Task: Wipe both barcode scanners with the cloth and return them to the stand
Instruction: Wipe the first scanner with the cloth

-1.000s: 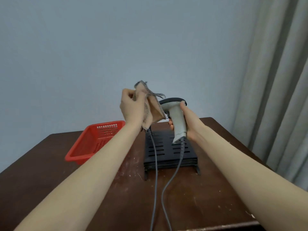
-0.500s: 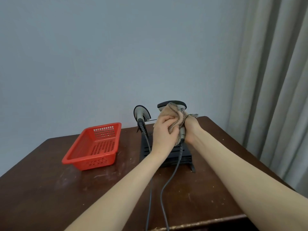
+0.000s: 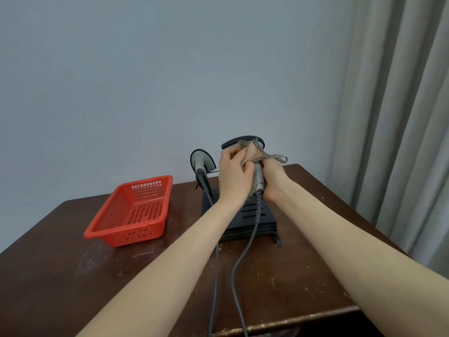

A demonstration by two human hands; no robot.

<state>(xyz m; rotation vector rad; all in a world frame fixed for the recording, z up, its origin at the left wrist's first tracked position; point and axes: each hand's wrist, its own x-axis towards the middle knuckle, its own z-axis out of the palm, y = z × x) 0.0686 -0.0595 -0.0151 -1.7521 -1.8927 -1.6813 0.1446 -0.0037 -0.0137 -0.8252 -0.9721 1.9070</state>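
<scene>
Held scanner (image 3: 259, 175): grey pistol-shaped body with a dark cap on the head, held upright above the stand, its cable (image 3: 243, 254) trailing down toward the table's near edge
Right hand (image 3: 273, 180): closed round the scanner's handle from the right
Left hand (image 3: 233, 171): fingers shut on the cloth, pressing it to the head and neck
Cloth (image 3: 261, 154): soft tan fabric with a checked border, bunched, one loop sticking out right
Doing it well: I'd keep the handle steady, work the cloth over the head, and leave slack in the cable
Second scanner (image 3: 202, 162): grey, resting on the stand, just left of the hands
Stand (image 3: 252, 220): black, slotted metal
Basket (image 3: 136, 210): red perforated plastic, left
Table (image 3: 73, 276): dark scuffed wood
</scene>
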